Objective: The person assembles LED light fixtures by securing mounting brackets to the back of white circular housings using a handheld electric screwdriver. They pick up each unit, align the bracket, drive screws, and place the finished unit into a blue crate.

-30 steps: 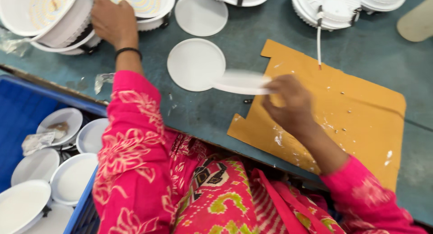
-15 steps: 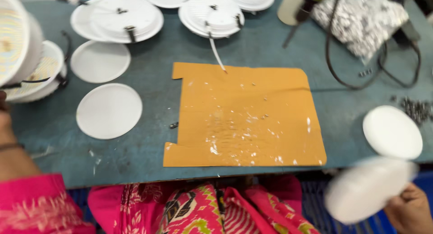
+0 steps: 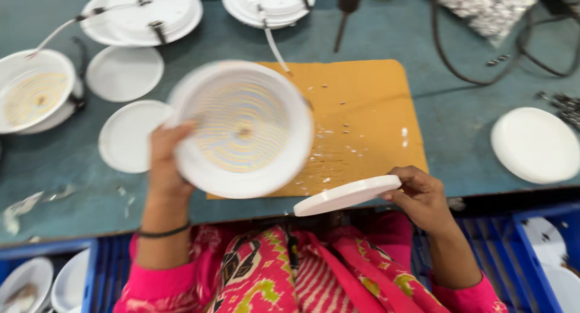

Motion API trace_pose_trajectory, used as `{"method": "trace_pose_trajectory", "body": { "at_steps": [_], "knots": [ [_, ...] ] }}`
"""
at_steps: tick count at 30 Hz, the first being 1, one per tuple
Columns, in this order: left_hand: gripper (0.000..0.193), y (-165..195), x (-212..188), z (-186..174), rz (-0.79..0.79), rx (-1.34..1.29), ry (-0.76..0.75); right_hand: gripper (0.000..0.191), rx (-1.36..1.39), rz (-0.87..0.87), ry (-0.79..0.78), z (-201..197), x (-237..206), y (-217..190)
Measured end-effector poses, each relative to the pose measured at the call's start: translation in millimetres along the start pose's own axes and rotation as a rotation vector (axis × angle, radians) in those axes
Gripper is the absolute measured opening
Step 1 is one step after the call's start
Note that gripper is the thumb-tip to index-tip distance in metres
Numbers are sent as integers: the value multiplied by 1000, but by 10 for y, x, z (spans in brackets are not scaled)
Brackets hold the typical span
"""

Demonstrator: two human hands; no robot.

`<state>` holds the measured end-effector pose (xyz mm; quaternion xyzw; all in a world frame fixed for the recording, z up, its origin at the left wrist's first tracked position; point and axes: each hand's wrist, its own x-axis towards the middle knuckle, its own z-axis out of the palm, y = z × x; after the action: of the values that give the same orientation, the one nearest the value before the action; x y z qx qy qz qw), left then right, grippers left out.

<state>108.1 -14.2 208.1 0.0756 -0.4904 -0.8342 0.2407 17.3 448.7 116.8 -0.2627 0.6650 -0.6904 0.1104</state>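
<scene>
My left hand (image 3: 164,162) holds a round white lamp housing (image 3: 241,129) by its rim, tilted so its open inside with a striped reflective face points at me. It hangs over the orange mat (image 3: 356,120) on the teal table (image 3: 459,108). My right hand (image 3: 420,195) grips a flat white round disc (image 3: 347,195) by its edge, held near the table's front edge, just below and right of the housing. The disc and housing are apart.
Two loose white discs (image 3: 124,71) (image 3: 130,135) lie left of the mat, another disc (image 3: 534,144) at the right. More white housings (image 3: 33,95) (image 3: 145,14) (image 3: 269,2) stand along the back and left. Black cables (image 3: 477,65) cross the right. Blue crates (image 3: 513,252) sit below the table edge.
My left hand brought a white housing from the left pile over the mat. My right hand carried the white disc from the lower right up toward the mat's front edge.
</scene>
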Motion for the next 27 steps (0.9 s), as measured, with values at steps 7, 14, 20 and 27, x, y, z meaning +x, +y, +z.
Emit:
{"method": "trace_pose_trajectory", "body": {
  "at_steps": [7, 14, 20, 27],
  "knots": [
    [50, 383, 66, 1072, 100, 1303, -540, 30, -282, -240, -96, 646, 468, -401],
    [85, 129, -8, 1172, 109, 1068, -597, 41, -616, -381, 13, 1056, 661, -703],
    [81, 153, -538, 882, 571, 1236, -334, 50, -456, -371, 76, 1134, 586, -502],
    [61, -18, -445, 898, 645, 923, -262, 56, -316, -367, 112, 1150, 490, -306]
  ]
}}
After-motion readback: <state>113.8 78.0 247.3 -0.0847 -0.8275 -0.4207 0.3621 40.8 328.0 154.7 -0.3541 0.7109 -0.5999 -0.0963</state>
